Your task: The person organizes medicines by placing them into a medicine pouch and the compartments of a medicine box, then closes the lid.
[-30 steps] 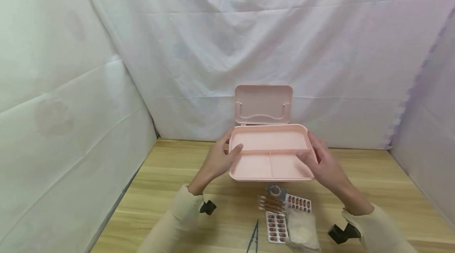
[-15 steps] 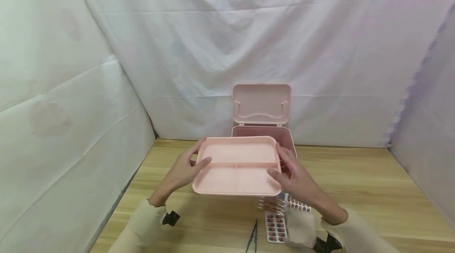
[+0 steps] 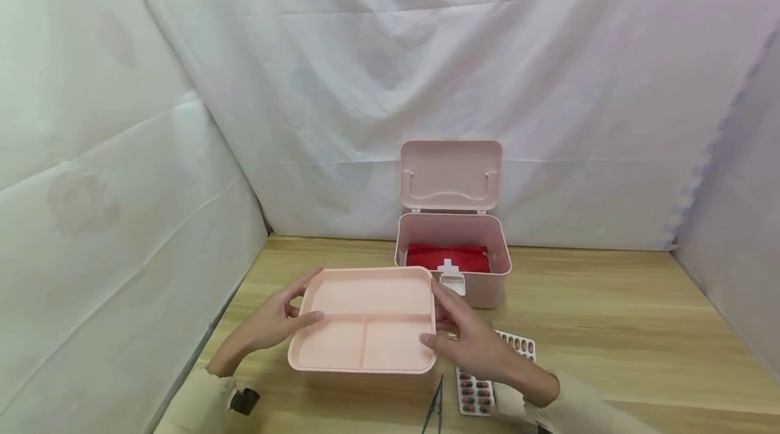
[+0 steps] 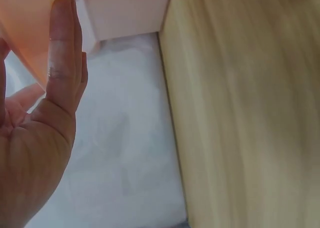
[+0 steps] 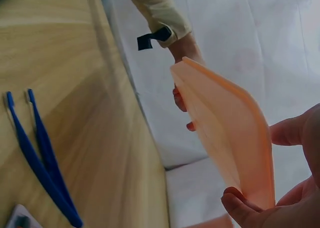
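A pale pink divided tray (image 3: 374, 292) with three compartments is held level above the table, left of the box. My left hand (image 3: 274, 322) grips its left end, thumb over the rim and fingers at the outer side. At the opposite end, my right hand (image 3: 472, 342) holds it the same way. The right wrist view shows the tray (image 5: 225, 123) from the side, off the tabletop. Behind it stands a pink box (image 3: 490, 292) with its lid (image 3: 451, 173) raised and a red pouch (image 3: 447, 258) inside.
Blue tweezers (image 3: 434, 407) lie on the wooden table (image 3: 609, 339) near the front. Beside them are a capsule blister pack (image 3: 475, 399), another blister pack (image 3: 521, 346) and a white packet (image 3: 508, 400), partly hidden by my right arm. White cloth (image 3: 341, 116) hangs behind.
Both hands have carried the tray from in front of the open box to the left and toward me, and lower. The box's interior and red pouch have come into view.
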{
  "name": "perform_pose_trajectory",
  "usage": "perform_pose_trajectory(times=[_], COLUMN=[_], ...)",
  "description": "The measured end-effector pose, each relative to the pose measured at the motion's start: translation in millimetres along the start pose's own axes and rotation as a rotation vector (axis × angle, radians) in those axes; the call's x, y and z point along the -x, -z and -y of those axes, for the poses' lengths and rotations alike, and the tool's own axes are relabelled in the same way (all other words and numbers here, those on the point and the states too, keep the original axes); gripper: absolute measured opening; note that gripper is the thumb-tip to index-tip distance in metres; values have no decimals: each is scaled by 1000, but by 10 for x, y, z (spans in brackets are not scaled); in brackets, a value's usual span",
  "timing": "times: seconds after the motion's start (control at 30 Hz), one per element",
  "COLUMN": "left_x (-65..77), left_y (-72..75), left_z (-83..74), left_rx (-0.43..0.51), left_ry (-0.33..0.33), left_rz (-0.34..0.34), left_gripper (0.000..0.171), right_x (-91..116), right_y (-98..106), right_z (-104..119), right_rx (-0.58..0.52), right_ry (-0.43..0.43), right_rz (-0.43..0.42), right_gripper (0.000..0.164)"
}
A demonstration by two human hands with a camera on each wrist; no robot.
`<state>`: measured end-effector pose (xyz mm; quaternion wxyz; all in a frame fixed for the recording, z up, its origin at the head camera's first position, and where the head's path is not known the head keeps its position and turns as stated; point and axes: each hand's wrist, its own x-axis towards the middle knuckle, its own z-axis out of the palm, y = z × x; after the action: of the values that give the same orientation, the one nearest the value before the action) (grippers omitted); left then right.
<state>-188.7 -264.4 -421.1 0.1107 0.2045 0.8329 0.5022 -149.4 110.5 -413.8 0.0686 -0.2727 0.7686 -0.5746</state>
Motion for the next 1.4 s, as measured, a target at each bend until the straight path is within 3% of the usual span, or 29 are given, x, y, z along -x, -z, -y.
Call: perform_pose_trajectory(times=[0.3, 0.67, 0.87, 1.0, 1.2, 1.4], left_x=[118, 6, -70, -108, -147, -194], left_y=[39, -125, -248, -330, -394, -414], left_z=[297, 567, 689, 735, 752, 774], left_rx=[25, 16, -22, -88, -184, -359], left_ry=[29, 17, 31, 14, -16, -37], left_rz=[69, 68, 60, 40, 38, 19], left_gripper=[78, 81, 81, 82, 84, 81], right_x=[68, -67, -99, -107, -115, -116], right_y=[-208, -210, -155, -118, -85, -83], right_z=[-198, -570, -654, -707, -761, -822], right_rx=[-14, 85, 139, 173, 203, 208], right_ry=[-108, -155, -241, -293, -304, -296], right_rz=[81, 148, 157, 157, 149, 139], right_gripper=[91, 88, 86, 84, 82, 83])
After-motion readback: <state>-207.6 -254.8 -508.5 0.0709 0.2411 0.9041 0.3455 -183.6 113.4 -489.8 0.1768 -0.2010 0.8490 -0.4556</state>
